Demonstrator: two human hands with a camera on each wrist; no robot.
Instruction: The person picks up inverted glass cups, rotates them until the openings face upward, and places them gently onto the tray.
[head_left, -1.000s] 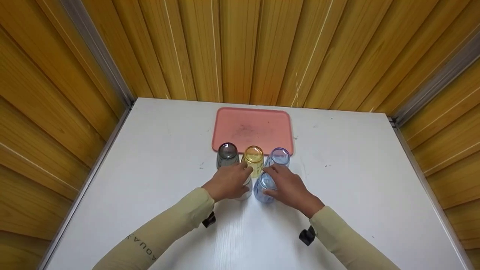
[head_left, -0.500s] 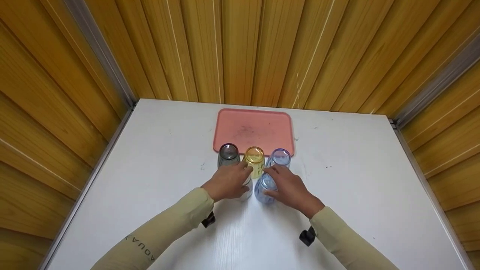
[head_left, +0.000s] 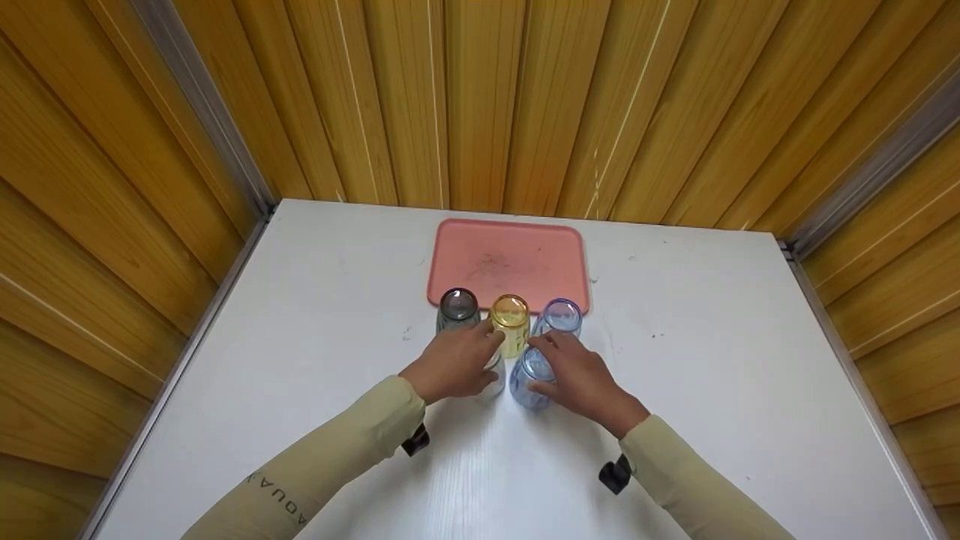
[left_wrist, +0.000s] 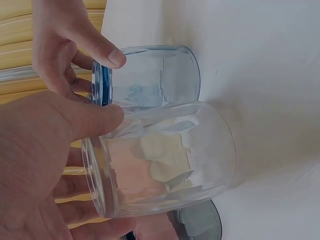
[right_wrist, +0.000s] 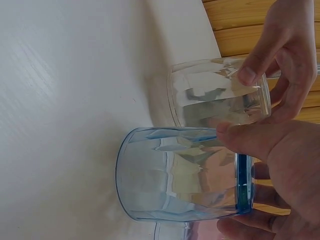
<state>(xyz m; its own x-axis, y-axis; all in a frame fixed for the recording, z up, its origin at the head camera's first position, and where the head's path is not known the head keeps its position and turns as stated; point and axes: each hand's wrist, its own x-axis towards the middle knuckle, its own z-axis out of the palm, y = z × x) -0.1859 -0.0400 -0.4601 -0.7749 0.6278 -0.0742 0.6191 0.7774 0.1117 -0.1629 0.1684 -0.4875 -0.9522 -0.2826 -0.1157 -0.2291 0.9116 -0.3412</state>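
Observation:
Two upturned drinking glasses stand side by side in the front row. My left hand [head_left: 454, 362] grips the clear glass [left_wrist: 212, 145] near its base, thumb on the near side and fingers on the far side. The light blue glass [right_wrist: 145, 172] beside it is held the same way by my right hand [head_left: 585, 375]. Both glasses have their mouths down at the table. Right behind them is a row of three more upturned glasses: a dark grey glass [head_left: 458, 306], a yellow glass [head_left: 511, 322] and a violet-blue glass [head_left: 562, 315]. In the head view, my left hand covers most of the clear glass.
A pink tray [head_left: 510, 259] with dark smudges lies behind the back row, its front edge close to those glasses. The white table [head_left: 697, 337] is bounded by wood-patterned walls [head_left: 480, 105] at the back and both sides.

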